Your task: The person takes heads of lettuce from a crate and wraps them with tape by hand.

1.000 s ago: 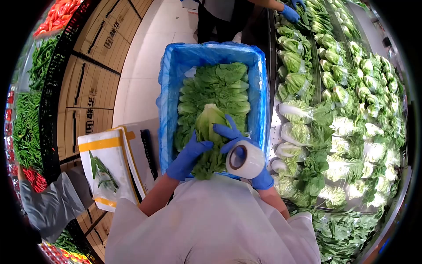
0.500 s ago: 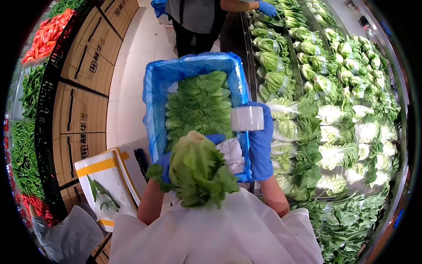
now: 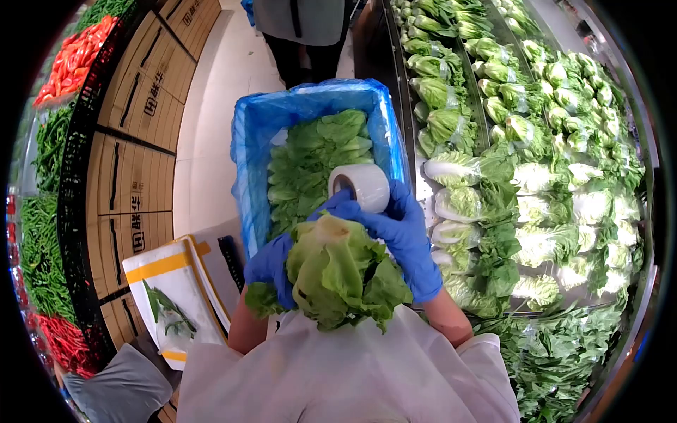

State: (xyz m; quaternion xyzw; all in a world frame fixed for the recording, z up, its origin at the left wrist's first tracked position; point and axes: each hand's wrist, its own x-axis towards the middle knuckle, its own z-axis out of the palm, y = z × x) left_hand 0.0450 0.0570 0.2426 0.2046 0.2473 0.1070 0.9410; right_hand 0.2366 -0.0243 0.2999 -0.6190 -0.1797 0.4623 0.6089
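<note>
In the head view, the left hand (image 3: 271, 264) (in a blue glove) is curled round the back of a head of lettuce (image 3: 338, 264), its palm and part of its fingers hidden by the leaves. The lettuce is held up before the person's pale top (image 3: 345, 366), over the near end of a blue-lined crate (image 3: 247, 162), stem end pointing away and loose leaves toward the body.

The right hand (image 3: 409, 247), gloved too, is bent inward behind the lettuce, its fingers meeting the left ones just under a roll of clear tape (image 3: 370, 187). The roll touches the gloves, and a blue fingertip shows at its core; whether the right fingers pinch anything cannot be told.

More lettuces (image 3: 321, 151) lie in rows inside the crate. To the right, a sloping display holds cabbages (image 3: 458, 204) and leafy greens (image 3: 557, 359). To the left are white boxes (image 3: 162, 271) with yellow bands (a few green leaves (image 3: 166, 310) on top), brown cartons (image 3: 134, 169) and peppers (image 3: 46, 247). Another person (image 3: 303, 35) stands beyond the crate.
</note>
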